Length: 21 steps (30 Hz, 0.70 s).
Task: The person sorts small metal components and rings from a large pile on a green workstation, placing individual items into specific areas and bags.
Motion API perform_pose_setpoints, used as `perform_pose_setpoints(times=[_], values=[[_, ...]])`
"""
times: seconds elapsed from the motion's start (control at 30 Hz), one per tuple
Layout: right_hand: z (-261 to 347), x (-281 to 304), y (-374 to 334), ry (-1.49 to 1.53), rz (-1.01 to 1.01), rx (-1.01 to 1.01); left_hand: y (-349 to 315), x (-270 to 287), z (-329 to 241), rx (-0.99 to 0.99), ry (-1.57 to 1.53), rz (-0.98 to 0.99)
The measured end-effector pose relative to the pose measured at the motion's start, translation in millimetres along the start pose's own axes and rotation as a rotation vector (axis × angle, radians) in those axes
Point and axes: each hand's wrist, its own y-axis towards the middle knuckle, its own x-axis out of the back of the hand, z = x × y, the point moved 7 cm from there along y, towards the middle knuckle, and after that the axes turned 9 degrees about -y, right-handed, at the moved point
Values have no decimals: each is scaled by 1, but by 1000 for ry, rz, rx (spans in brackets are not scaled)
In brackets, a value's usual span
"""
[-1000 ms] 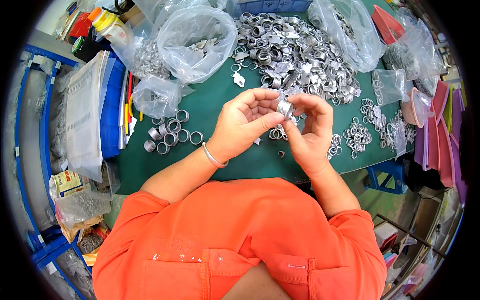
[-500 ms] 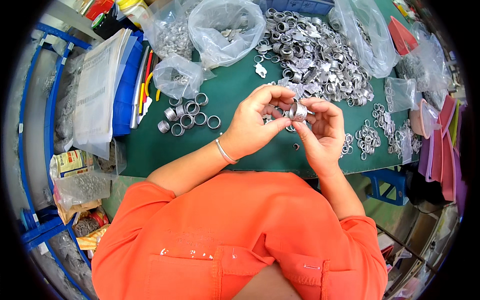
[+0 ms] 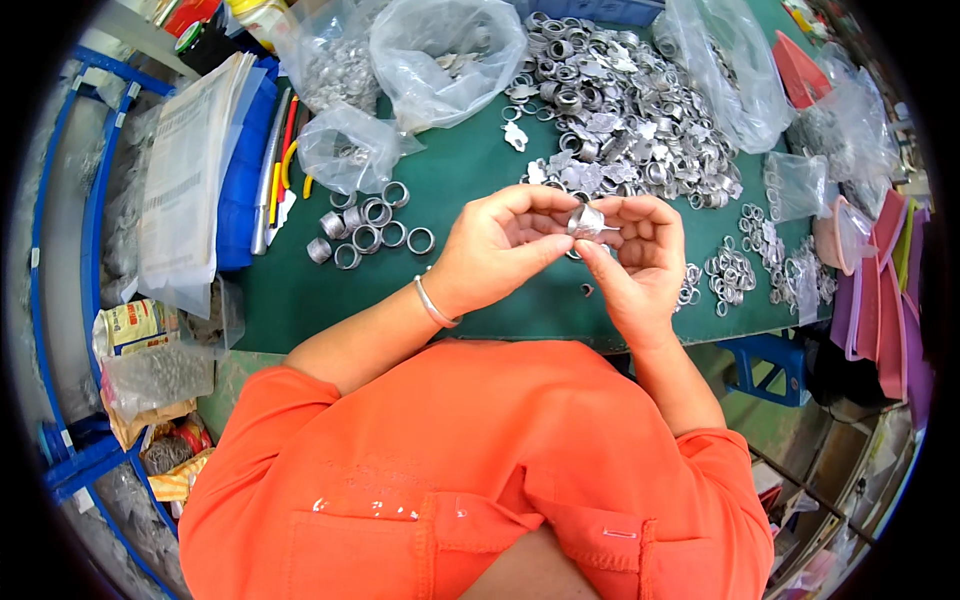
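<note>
My left hand and my right hand meet above the green table mat, fingertips pinched together on a small silver metal ring piece. A silver bangle sits on my left wrist. A big heap of similar silver rings and flat metal parts lies just beyond my hands. A small group of several loose rings stands on the mat to the left of my left hand.
Clear plastic bags of parts sit at the back of the table. A stack of papers on a blue tray lies at the left. Chained ring clusters and pink trays are at the right.
Both hands stay together on the ring piece, turning it slightly between the fingers. The view has shifted, so the table appears lower and further right.
</note>
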Motion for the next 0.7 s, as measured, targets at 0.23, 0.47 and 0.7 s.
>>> perform_pose_setpoints(times=[0.23, 0.47, 0.7], values=[[18, -16, -5, -554, 199, 207, -27, 20, -39, -191, 539, -101], [-3, 25, 11, -778, 98, 21, -119, 134, -133, -317, 1557, -791], [-8, -21, 22, -1027, 254, 280, -128, 168, -108, -87, 1555, -742]])
